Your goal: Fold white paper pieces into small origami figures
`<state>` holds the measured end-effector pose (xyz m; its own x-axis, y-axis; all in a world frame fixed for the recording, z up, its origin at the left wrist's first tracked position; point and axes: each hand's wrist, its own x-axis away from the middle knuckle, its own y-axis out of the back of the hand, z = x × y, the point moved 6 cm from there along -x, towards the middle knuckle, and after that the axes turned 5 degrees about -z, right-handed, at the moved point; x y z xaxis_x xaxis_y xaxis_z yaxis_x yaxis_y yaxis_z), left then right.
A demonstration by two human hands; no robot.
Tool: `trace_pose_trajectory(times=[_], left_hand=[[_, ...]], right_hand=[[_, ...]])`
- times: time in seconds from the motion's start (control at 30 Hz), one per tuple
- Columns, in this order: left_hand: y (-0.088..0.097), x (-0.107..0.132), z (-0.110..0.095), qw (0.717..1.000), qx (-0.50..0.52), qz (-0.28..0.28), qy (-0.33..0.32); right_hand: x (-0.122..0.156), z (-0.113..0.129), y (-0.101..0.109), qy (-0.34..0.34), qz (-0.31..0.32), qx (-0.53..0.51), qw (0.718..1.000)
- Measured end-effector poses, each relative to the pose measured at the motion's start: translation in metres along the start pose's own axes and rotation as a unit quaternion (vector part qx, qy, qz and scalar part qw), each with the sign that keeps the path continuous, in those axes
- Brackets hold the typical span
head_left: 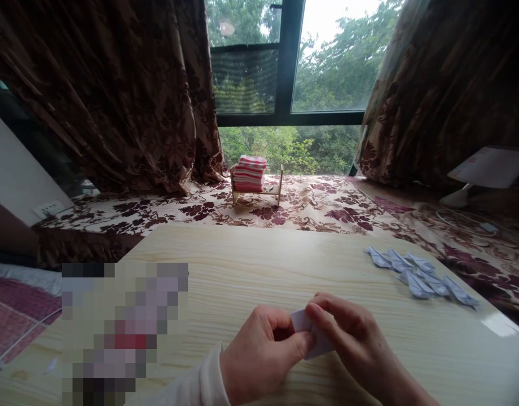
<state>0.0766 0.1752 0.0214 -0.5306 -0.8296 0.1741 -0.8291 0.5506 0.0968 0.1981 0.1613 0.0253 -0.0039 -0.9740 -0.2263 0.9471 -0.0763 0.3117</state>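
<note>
A small piece of white paper [321,345] is held between my two hands, low over the light wooden table [242,265]. My left hand [265,352] pinches its left side between thumb and bent fingers. From the right, my right hand [355,332] grips the same paper, with thumb and forefinger near its upper edge. The fingers cover much of the paper, so its exact folds cannot be made out. Several folded white paper pieces [418,285] with pointed ends lie grouped on the table's right side.
A blurred-out, pixelated area [124,338] covers the table's left part. A small white scrap [51,366] lies at the left edge. Beyond the table, a small wooden rack [280,189] with folded pink-and-white cloths [250,173] and a lamp [490,167] stand on the window ledge.
</note>
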Motion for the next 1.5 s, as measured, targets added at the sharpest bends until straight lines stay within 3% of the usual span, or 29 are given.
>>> trace_pose_trajectory(times=[0.1, 0.3, 0.47, 0.63, 0.8, 0.93, 1.03, 1.27, 1.5], left_hand=[[-0.003, 0.000, -0.002, 1.000, 0.006, 0.017, -0.015], [0.003, -0.003, 0.002, 1.000, 0.023, -0.020, -0.006], [0.002, -0.003, 0.004, 1.000, 0.027, -0.011, -0.005], [-0.002, 0.000, 0.006, 1.000, 0.012, 0.016, 0.013], [0.000, 0.003, -0.009, 0.999, 0.006, -0.015, -0.044], [-0.001, 0.003, -0.002, 1.000, -0.005, -0.005, 0.027], [0.002, 0.001, -0.002, 0.999, -0.032, -0.014, 0.036], [0.004, -0.003, -0.006, 0.998, 0.056, -0.024, -0.015], [0.010, -0.003, -0.008, 0.995, 0.069, -0.060, -0.048]], right_hand=[[-0.002, -0.002, -0.001, -0.005, 0.006, -0.004, 1.000], [-0.009, -0.009, 0.017, -0.034, -0.090, -0.016, 0.995], [-0.006, -0.003, 0.005, -0.029, 0.008, -0.023, 0.999], [-0.004, -0.001, 0.010, -0.010, -0.050, -0.046, 0.998], [-0.003, 0.000, 0.009, -0.009, -0.076, -0.090, 0.993], [-0.003, 0.000, 0.005, -0.012, -0.069, -0.094, 0.993], [-0.003, -0.001, 0.006, -0.012, -0.075, -0.083, 0.994], [-0.004, -0.001, 0.001, -0.029, -0.028, -0.079, 0.996], [-0.002, -0.001, -0.002, -0.027, 0.027, -0.055, 0.998]])
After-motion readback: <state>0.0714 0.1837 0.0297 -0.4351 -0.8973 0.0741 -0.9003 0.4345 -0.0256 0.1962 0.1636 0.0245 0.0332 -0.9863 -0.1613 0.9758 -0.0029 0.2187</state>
